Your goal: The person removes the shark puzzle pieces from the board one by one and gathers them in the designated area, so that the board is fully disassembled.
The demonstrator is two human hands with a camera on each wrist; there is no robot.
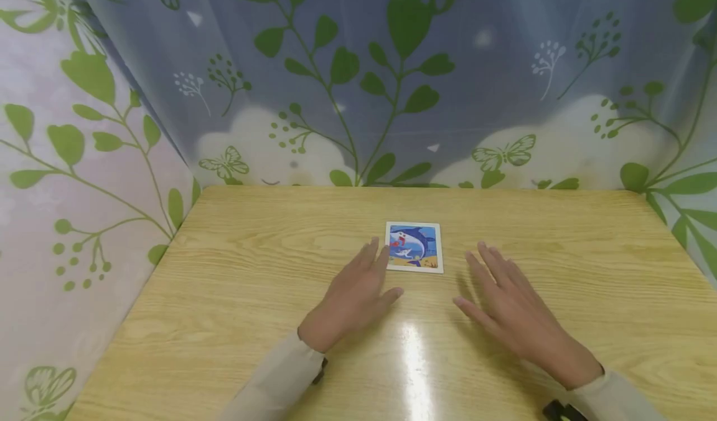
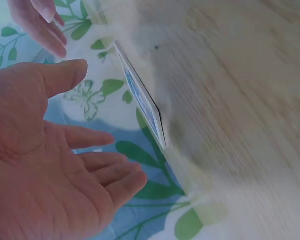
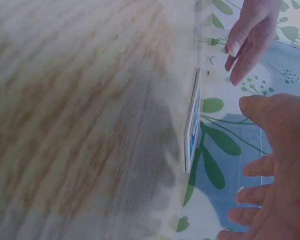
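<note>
Dolphin card on table; left hand, right hand flanking

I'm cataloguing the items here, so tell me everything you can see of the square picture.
The square picture looks like thin, stiff card or board, with a white border. It shows a large blue-and-white dolphin and a smaller one in blue water above yellowish sand. It lies flat, face up, on the wood-grain table, between the left hand and right hand. Neither appears to touch it.
</note>
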